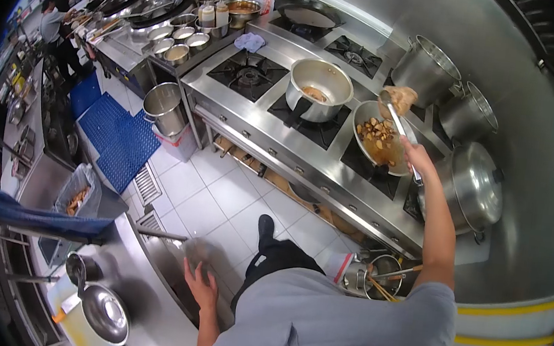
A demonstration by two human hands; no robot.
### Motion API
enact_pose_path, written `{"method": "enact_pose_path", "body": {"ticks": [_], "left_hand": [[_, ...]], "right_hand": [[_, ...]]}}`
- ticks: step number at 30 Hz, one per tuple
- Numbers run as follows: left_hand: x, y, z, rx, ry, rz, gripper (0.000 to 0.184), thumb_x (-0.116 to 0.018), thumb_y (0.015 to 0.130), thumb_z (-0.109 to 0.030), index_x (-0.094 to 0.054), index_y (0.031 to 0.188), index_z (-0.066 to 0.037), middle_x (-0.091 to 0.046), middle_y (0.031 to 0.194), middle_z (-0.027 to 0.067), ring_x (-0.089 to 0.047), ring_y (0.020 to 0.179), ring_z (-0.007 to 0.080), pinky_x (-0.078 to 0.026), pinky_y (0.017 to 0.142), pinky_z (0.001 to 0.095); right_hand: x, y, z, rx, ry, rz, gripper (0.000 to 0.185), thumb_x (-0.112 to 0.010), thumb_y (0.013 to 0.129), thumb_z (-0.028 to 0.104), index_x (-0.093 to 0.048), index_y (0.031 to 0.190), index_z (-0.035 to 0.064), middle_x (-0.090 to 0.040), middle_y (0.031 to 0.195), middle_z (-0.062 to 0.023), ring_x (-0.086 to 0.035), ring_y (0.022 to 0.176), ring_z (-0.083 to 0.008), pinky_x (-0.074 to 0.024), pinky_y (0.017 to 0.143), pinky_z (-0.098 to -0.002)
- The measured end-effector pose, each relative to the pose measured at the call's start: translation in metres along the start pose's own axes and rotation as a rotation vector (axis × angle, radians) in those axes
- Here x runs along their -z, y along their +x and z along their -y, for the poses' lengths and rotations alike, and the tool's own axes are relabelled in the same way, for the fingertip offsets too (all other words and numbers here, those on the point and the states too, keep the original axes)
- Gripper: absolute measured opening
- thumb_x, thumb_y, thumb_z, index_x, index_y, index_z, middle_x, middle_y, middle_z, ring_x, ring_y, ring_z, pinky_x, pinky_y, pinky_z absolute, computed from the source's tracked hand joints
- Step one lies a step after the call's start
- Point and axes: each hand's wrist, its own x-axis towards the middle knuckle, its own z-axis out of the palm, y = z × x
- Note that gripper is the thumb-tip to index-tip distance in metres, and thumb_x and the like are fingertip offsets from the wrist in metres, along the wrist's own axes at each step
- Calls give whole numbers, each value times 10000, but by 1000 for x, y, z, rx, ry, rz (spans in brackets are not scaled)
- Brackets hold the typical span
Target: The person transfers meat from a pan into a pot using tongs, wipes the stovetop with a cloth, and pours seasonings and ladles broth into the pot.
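My right hand [416, 156] is closed around metal tongs [399, 126]. The tongs grip a large browned piece of meat [401, 99], raised above the far rim of a steel pan [393, 170]. Browned chunks [377, 133] and brown liquid lie in that pan on the stove. Low in the aisle, my left hand [201, 288] has its fingers apart at the edge of a blurred, see-through round bowl [198, 251], which it seems to hold. Left of the pan, a steel pot [321, 87] with a dark handle contains a little brown food.
Tall steel pots [427, 68] and a large lidded pot [473, 187] stand along the right wall. A purple cloth [249, 42] lies on the stove [257, 107]. Behind my left hand, a counter [154, 305] bears a frying pan [105, 314]. A co-worker [53, 26] stands far left.
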Motion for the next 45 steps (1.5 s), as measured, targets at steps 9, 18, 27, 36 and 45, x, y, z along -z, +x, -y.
{"method": "enact_pose_path", "body": {"ticks": [9, 18, 27, 36, 45], "left_hand": [[-55, 35, 46, 219, -31, 277, 322, -634, 810, -140, -596, 1103, -11, -504, 1273, 221, -510, 1139, 391, -406, 973, 424], [-108, -1, 103, 757, -4, 600, 369, -669, 804, -325, -658, 1038, -39, -666, 1040, 158, -617, 1010, 311, -481, 856, 374], [-148, 94, 159, 185, 290, 1015, 371, -661, 819, -313, -650, 1043, -18, -667, 1034, 169, -626, 990, 299, -480, 855, 367], [-193, 307, 139, 528, -301, 830, 404, -675, 844, -259, -601, 1086, 56, -660, 1038, 174, -621, 959, 267, -485, 850, 355], [-164, 339, 181, 267, -166, 720, 383, -618, 840, -263, -623, 1053, 55, -665, 898, 192, -624, 781, 278, -494, 736, 381]], "right_hand": [[-98, 145, 111, 114, -296, 322, 684, -492, 840, 669, -507, 562, 43, -465, 479, -37, -472, 385, -147, -407, 388, -318], [-141, 243, 168, 71, -706, 576, 780, -454, 811, 736, -555, 593, -7, -505, 517, -92, -553, 506, -196, -455, 502, -368], [2, 151, 149, -135, -583, 329, 858, -516, 771, 731, -572, 1010, -91, -617, 739, -192, -625, 596, -238, -520, 579, -343], [-18, 158, -27, -538, -540, -104, 832, -439, 831, 695, -636, 1012, -92, -649, 951, -265, -637, 932, -364, -498, 813, -414], [-89, 192, 2, -604, -461, -128, 656, -443, 897, 563, -670, 865, -51, -664, 735, -179, -655, 664, -277, -502, 672, -389]]}}
